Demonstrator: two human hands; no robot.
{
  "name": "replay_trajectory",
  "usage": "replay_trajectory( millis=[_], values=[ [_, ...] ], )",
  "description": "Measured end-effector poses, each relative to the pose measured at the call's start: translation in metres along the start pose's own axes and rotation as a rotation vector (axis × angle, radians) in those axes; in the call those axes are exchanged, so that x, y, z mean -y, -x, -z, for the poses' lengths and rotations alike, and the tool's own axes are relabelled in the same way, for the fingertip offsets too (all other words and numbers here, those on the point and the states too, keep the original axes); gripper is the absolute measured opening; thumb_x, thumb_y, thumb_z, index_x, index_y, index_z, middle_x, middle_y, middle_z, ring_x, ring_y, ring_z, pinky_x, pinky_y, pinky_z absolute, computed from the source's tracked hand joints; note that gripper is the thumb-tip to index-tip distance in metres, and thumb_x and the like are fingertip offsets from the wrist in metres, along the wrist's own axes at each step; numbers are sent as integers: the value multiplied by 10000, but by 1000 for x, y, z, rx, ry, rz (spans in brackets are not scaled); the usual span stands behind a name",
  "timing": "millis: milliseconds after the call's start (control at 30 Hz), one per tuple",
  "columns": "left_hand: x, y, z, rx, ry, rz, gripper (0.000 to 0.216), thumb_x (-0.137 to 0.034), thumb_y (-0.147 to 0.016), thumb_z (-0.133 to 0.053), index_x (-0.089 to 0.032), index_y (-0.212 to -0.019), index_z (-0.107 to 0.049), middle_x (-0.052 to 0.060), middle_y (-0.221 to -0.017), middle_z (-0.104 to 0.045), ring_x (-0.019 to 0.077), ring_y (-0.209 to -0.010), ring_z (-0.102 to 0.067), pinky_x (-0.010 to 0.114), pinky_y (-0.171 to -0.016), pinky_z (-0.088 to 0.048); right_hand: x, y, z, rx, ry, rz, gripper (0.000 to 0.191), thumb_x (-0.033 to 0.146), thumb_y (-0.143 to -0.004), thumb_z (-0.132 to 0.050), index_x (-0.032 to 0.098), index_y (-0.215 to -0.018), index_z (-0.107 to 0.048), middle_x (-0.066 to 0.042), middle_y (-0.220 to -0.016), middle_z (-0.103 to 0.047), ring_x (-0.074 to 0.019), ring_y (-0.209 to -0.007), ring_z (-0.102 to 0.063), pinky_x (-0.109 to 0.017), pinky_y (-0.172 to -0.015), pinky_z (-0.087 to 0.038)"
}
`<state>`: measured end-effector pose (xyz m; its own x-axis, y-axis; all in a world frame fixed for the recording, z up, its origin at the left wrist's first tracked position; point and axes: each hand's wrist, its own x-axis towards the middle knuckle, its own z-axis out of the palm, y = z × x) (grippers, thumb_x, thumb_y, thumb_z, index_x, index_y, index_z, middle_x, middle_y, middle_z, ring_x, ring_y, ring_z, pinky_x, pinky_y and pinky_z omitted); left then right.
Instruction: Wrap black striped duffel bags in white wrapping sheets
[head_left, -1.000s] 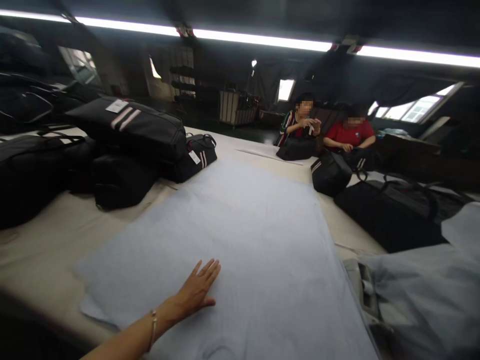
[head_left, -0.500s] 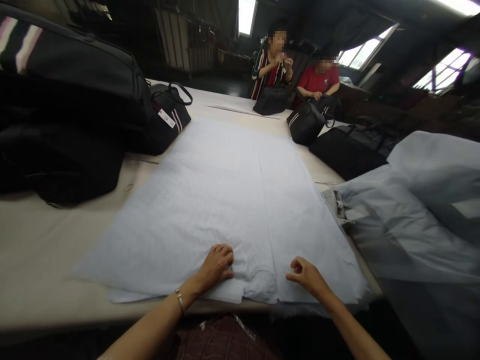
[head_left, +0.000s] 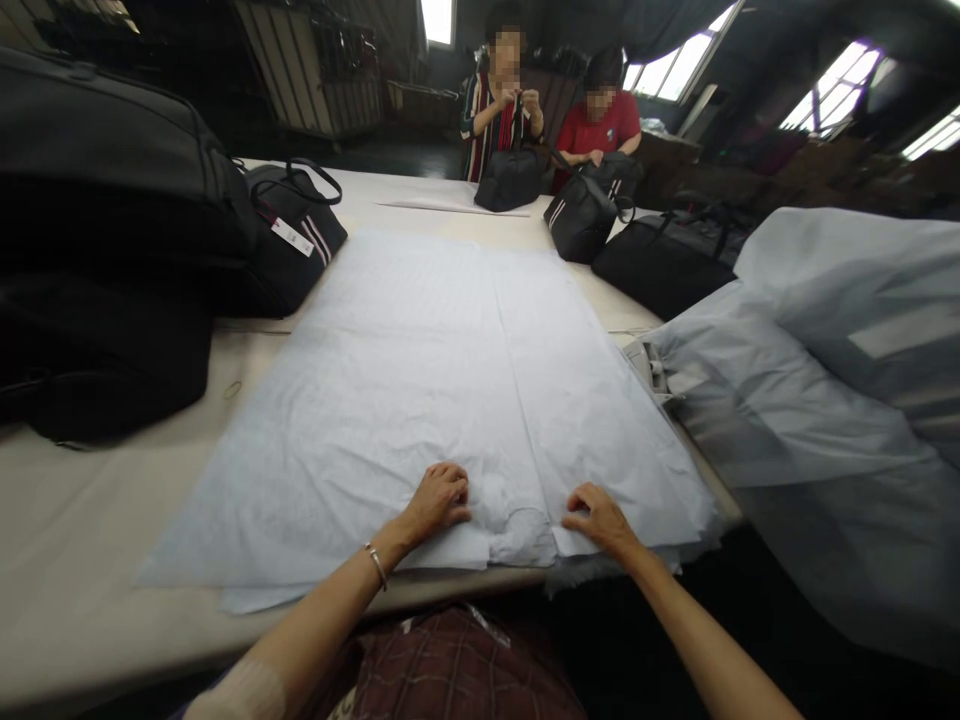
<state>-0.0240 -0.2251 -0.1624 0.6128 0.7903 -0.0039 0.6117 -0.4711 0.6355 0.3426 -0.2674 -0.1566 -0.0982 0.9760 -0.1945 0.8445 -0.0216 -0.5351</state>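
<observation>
Pale blue sheets of thin tissue-like paper, stacked flat, fill the middle of the frame on the long cream worktable, their near edge at the table's lip. We judge them light, limp and easily creased or torn, apt to slide over one another; the near edge, already puckered, looks the best place to pinch. Our left hand rests there with fingers curled, bunching the top sheet. Our right hand, just beside it at lower centre, is loosely closed on the same edge; whether it truly grips, we cannot tell. Black zipped bags sit at upper left.
</observation>
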Motion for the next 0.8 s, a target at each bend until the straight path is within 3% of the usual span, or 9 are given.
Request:
replay_trajectory(
  millis=[100, 167, 333, 400, 467, 533, 633, 700, 800],
  values=[
    [0, -8, 7, 5, 41, -6, 161, -293, -805, -777, -191, -780, -656, 46, -1031, -648, 229, -1043, -545, 385, -969, -346, 0, 0, -1, -8, -10, 5, 101, 303, -729, -654, 216, -694, -615, -26, -797, -611, -219, -853, -561, -352, -835, -424],
    [-2, -10, 13, 2, 70, -10, 173, -325, -813, -772, -195, -765, -668, 39, -981, -663, 218, -996, -568, 366, -936, -363, -1, 0, -1, -18, -23, -3, 101, 299, -725, -659, 211, -751, -618, -30, -816, -608, -217, -848, -563, -345, -821, -436],
    [-11, -13, 16, -14, 119, -12, 207, -407, -859, -714, -215, -783, -700, 43, -976, -680, 221, -973, -584, 361, -918, -381, 1, 3, 2, -8, -41, 11, 329, 241, -601, -751, 210, -892, -600, -36, -926, -597, -219, -900, -546, -332, -837, -444],
    [-14, -13, 10, 19, 129, -34, 206, -418, -856, -714, -224, -785, -715, 41, -974, -689, 222, -979, -598, 360, -928, -396, 2, 1, 3, 11, -39, 21, 274, 244, -598, -755, 219, -818, -595, -24, -885, -589, -218, -884, -536, -333, -829, -437],
    [-16, -10, 3, 48, 136, -60, 203, -438, -841, -725, -246, -905, -732, 56, -1083, -686, 240, -1066, -593, 378, -983, -394, 2, -3, 4, 29, -46, 20, 189, 262, -629, -731, 222, -738, -581, -13, -815, -577, -208, -829, -531, -323, -787, -437],
    [-15, -4, -3, 60, 112, -78, 456, -487, -801, -751, -268, -1189, -656, 98, -1336, -582, 292, -1271, -486, 447, -1102, -310, 2, -8, 5, 40, -62, 14, 141, 282, -661, -697, 220, -691, -574, -8, -768, -570, -199, -786, -531, -315, -757, -438],
    [-8, 7, -9, 148, -9, -112, 928, -600, -740, -755, -247, -1489, -336, 148, -1567, -292, 338, -1462, -198, 551, -1189, -70, 1, -10, 10, 53, -96, -1, 128, 320, -703, -651, 213, -667, -589, -12, -740, -587, -191, -754, -550, -308, -731, -444],
    [-5, 12, -10, 231, -67, -124, 1011, -644, -735, -729, -230, -1522, -249, 156, -1589, -224, 339, -1480, -131, 563, -1187, -5, 3, -10, 17, 67, -117, -9, 163, 356, -738, -629, 210, -666, -615, -14, -724, -609, -190, -735, -571, -303, -715, -452],
    [-9, 12, -2, 252, 16, -79, 945, -550, -724, -787, -211, -1485, -340, 163, -1577, -256, 344, -1477, -145, 558, -1188, 0, 13, -8, 31, 74, -135, 6, 229, 410, -811, -589, 214, -716, -661, -15, -748, -644, -190, -749, -597, -301, -735, -461]
  ],
)
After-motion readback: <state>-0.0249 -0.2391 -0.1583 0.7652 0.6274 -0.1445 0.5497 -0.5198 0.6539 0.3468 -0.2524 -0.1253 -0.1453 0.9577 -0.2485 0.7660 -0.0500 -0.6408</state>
